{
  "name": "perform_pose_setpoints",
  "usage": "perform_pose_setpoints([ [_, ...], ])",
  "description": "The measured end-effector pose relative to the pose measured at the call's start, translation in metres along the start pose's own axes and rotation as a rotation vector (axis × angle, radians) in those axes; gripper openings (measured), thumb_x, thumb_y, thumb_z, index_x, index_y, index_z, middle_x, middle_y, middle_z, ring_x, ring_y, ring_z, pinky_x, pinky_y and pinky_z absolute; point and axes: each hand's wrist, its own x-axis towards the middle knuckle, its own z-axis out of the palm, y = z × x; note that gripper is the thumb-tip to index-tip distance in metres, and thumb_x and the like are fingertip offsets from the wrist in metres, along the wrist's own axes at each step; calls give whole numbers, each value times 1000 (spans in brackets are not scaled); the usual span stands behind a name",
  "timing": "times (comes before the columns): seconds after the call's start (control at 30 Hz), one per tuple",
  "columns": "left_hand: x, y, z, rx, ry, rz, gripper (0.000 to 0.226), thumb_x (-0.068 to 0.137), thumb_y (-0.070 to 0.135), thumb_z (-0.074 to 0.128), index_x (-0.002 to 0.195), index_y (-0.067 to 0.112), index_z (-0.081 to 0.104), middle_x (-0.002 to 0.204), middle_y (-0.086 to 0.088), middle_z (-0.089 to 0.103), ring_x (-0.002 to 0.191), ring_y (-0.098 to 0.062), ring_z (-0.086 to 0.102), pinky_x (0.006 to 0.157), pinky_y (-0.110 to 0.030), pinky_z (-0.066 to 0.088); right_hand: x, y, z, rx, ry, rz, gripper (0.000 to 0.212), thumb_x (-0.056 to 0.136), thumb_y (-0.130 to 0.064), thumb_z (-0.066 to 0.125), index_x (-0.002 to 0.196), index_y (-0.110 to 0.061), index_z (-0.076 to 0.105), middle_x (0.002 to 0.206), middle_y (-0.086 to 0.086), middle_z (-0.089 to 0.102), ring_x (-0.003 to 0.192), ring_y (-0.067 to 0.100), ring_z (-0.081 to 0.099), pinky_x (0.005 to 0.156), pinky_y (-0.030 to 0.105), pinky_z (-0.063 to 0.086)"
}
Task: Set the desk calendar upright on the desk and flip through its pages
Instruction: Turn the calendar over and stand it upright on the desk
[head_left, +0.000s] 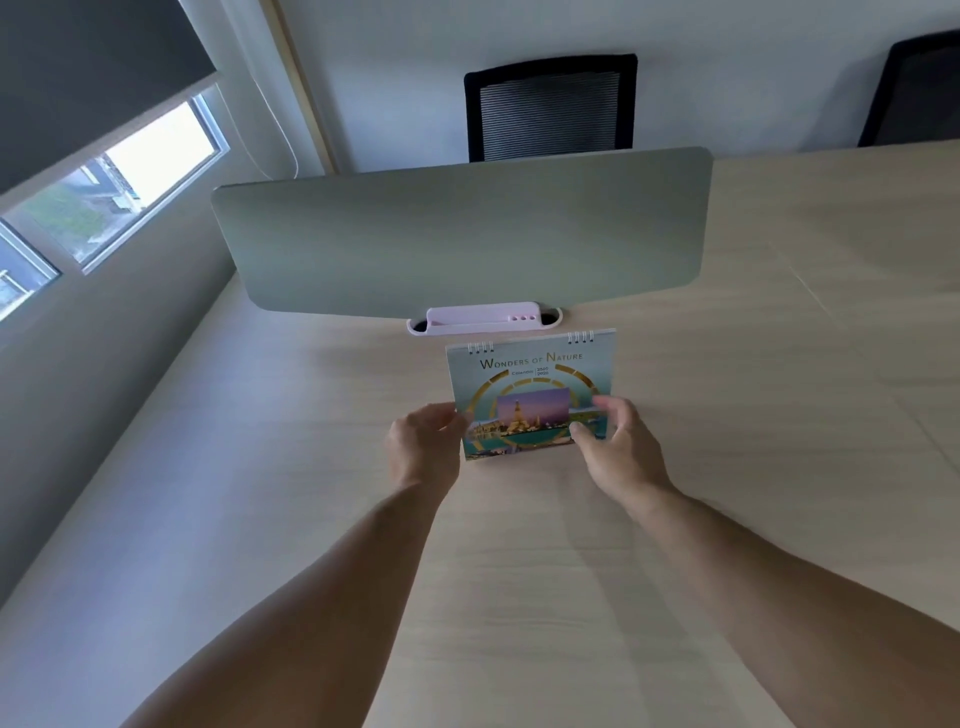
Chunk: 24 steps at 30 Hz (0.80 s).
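Head view: desk calendar (530, 384) stands upright on desk (311, 493), cover page showing. Left hand (423, 447) and right hand (618, 447) pinch its lower side edges. Standing looks done; flipping pages remains

The lower right corner of the desk calendar (530, 384) is covered by the right hand (621, 447); the left hand (423, 447) hides its lower left edge (whether fingertips pinch the card cannot be told); small print under the title is unreadable; the chair (550, 106) is partly behind the divider panel (457, 234); a second chair (919, 88) is cropped at the right edge.
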Motion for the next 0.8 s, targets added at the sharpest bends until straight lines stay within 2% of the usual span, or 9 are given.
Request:
perform_pose_setpoints([
  [0.1,2,0,-2,-46,-18,-52,21,82,36,85,99,24,83,91,6,82,75,-12,72,69,-30,61,5,-3,-4,46,8,-7,67,94,-35,65,153,-25,37,148,-2,55,127,23,57,96,27,43],
  [0.17,8,-1,-1,-53,-30,-75,18,77,38,88,88,28,78,89,12,80,82,-17,76,79,-40,65,12,-2,-7,22,-1,-24,61,94,-35,64,150,-26,43,147,-4,57,128,23,57,97,26,43],
  [0.33,20,-5,-2,-27,-37,-78,24,74,31,91,70,23,69,78,2,79,77,-24,74,75,-53,65,16,-1,-14,17,30,-40,46,95,-33,64,139,-25,55,138,-7,64,123,20,60,98,28,45],
  [0.43,21,-6,-6,-16,-49,-50,22,78,30,87,71,23,68,78,-1,78,73,-25,70,75,-54,64,19,2,-18,22,45,-56,41,94,-29,66,135,-25,61,132,-6,68,118,18,63,97,27,47],
  [0.53,15,-4,-8,-44,-37,-41,19,85,24,82,75,21,66,83,0,78,82,-30,74,76,-51,65,19,3,-23,39,57,-60,36,93,-26,68,128,-22,66,123,-4,73,106,13,66,93,25,49],
  [0.63,9,-4,-11,-69,4,-62,20,82,26,85,73,20,68,82,4,79,80,-24,76,72,-50,66,18,2,-28,50,64,-45,34,93,-28,68,126,-19,70,112,-3,74,94,10,63,83,22,47],
  [0.73,4,-2,-13,-100,71,-104,20,75,36,90,66,28,74,88,9,80,87,-23,76,72,-48,65,18,4,-29,66,47,-54,35,92,-30,69,125,-22,72,112,-2,77,92,12,66,76,20,50],
  [0.8,-1,0,-16,-138,80,-137,20,74,36,91,64,31,75,91,9,80,91,-24,75,72,-48,65,18,6,-29,104,27,-44,42,90,-33,71,131,-22,69,118,-2,76,100,15,70,85,28,57],
])
